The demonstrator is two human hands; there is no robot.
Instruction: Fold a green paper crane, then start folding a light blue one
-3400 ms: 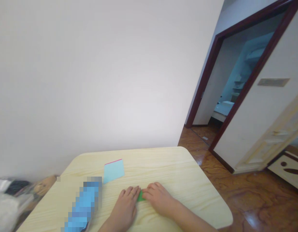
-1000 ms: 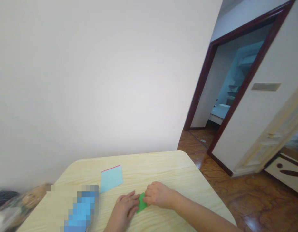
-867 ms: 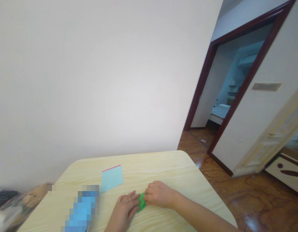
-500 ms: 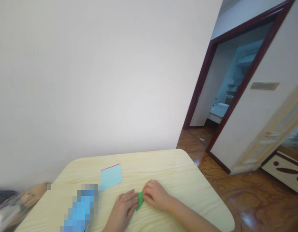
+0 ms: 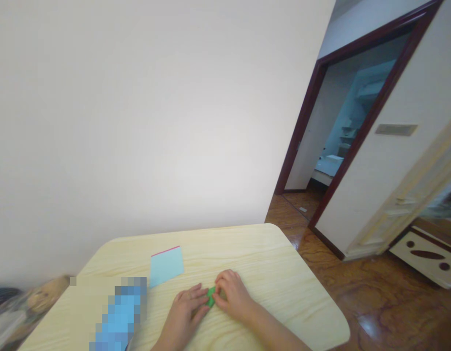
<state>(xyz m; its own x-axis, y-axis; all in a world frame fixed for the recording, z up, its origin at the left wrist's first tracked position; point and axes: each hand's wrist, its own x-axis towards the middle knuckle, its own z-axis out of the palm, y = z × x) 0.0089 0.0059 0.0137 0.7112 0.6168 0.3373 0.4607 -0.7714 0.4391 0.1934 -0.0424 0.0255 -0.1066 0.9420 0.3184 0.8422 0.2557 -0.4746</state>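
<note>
- Far left on the table [image 5: 284, 312] there's a blurred-out blue thing [image 5: 119, 314], no clue what it is. Neither hand's on it.
- Next, a light blue sheet [image 5: 166, 267] with a pink line on its far edge, lying beyond the left hand and not touched by it.
- Left hand [image 5: 188, 308]: low over the tabletop, fingers stretched out, tips on the green paper's left side. Pinching or just pressing? Can't tell from here.
- Smack between the hands is the small green paper [image 5: 211, 296]. What shows runs more near-to-far than sideways, but fingers cover bits, so I wouldn't swear to its long axis.
- Right hand [image 5: 231, 295]: narrow, thumb and finger looking pinched on the paper's right side. Neither hand's nearer, both are touching it.
</note>
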